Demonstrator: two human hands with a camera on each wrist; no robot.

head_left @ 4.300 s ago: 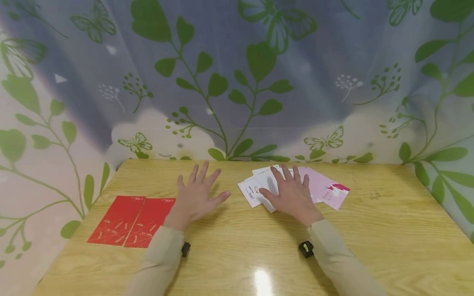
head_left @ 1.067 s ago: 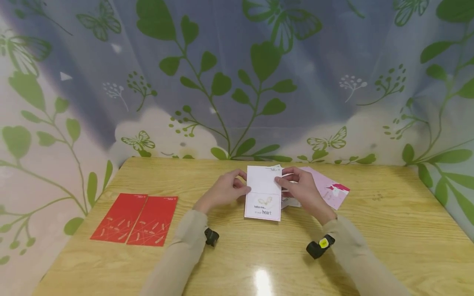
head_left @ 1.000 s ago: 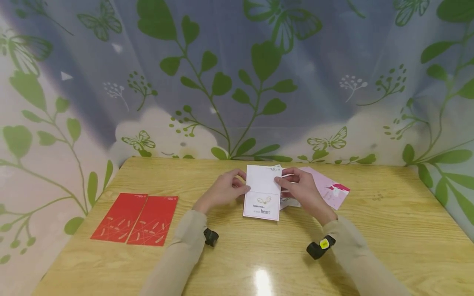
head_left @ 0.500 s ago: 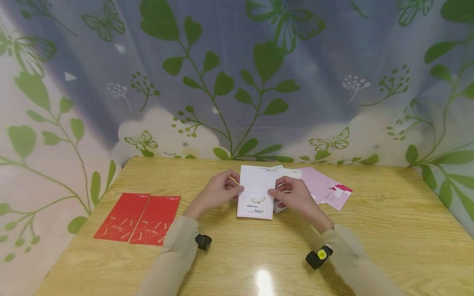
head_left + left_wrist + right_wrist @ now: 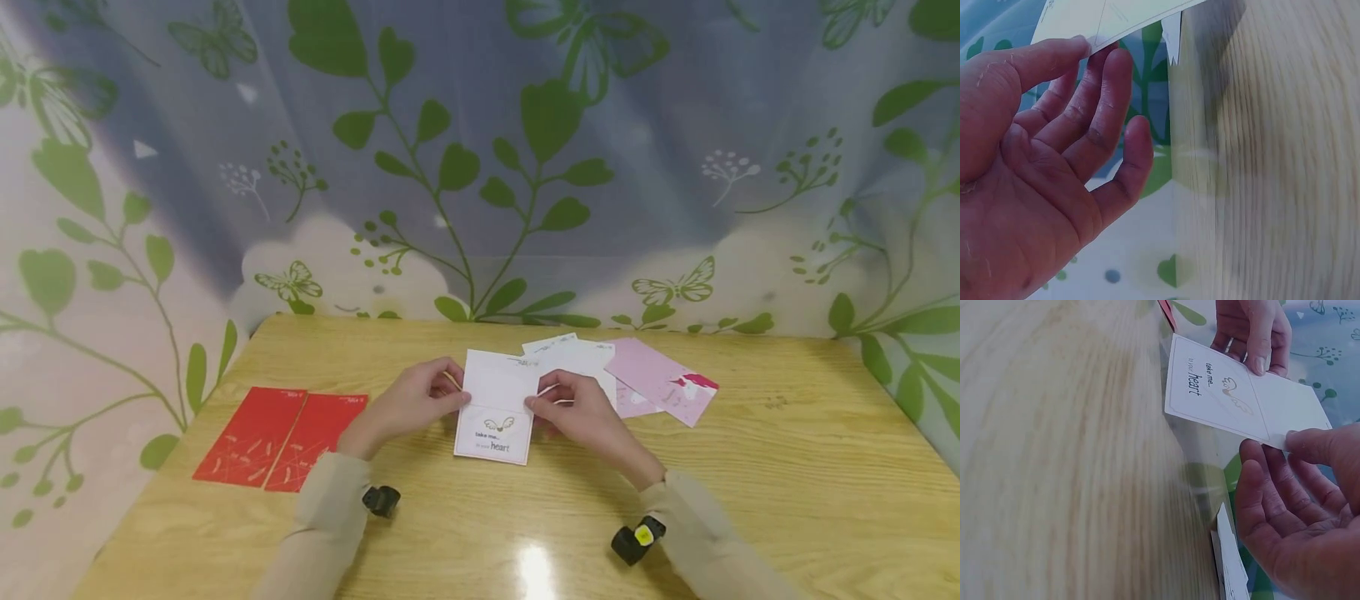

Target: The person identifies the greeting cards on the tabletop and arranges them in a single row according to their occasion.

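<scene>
Worked before a leaf-printed curtain (image 5: 322, 208), above a pale wooden table (image 5: 810, 467). Had, toward the back right, an overlapping spread of white cards (image 5: 573, 357) and pink cards (image 5: 652, 379); had, toward the left, a pair of red cards (image 5: 296, 437) lying side by side. Set the left hand (image 5: 416, 402) and the right hand (image 5: 588, 412) at opposite edges of a creased white card (image 5: 497, 400), both clamped on it between thumb and fingertips, and held it up midway between them, clear of the wood.

Risked nudging the white cards out of place, with the right hand so near them. Risked dropping the creased white card, from thumbs overlapping only a thin strip at each edge. Risked buckling or folding it along the crease (image 5: 1259, 403), through pinching close to that line and leaving both ends unsupported.

Found the pink cards in the head view only, in neither wrist view. Could not judge height from the head view; got from the right wrist a gap beneath the card and a shadow on the table. Saw from the left wrist the spare fingers curled loosely, off the card. Read the full lettering (image 5: 1197, 378), "take me... to your heart", best from the right wrist; could not read it from the left.
</scene>
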